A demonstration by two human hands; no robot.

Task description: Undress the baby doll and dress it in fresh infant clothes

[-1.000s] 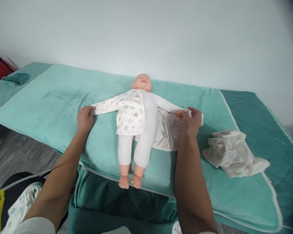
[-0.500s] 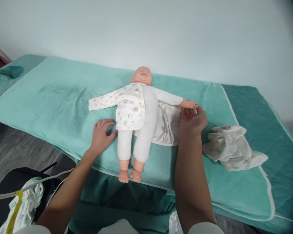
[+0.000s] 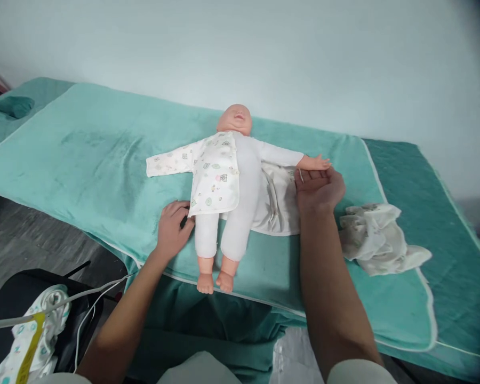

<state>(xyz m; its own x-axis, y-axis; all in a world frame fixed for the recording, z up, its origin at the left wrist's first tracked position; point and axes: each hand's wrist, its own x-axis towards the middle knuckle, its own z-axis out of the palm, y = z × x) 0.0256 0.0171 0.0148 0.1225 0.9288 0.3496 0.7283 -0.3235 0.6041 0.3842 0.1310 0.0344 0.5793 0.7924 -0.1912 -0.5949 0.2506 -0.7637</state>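
Observation:
A baby doll (image 3: 245, 176) with a white cloth body lies on its back, head toward the wall. A printed white baby jacket (image 3: 215, 176) covers its chest on the left side, with one sleeve over the arm there. The jacket's other half is spread under the doll on the right. My right hand (image 3: 320, 189) is palm up, fingers loosely curled beneath the doll's bare hand on the right; I see nothing gripped in it. My left hand (image 3: 174, 229) rests on the green cover at the jacket's lower left edge, fingers spread and thumb toward the doll's leg.
A crumpled white printed cloth (image 3: 378, 237) lies to the right on the green cover (image 3: 84, 138). At lower left, a black chair (image 3: 8, 288) holds folded printed cloth (image 3: 48, 314), with a white cable and yellow tag above. A pale wall runs behind the bed.
My right hand has shifted slightly right and up, and the doll's hand on that side sits a bit higher. My left hand has moved slightly right, nearer the jacket's edge. The view has shifted slightly.

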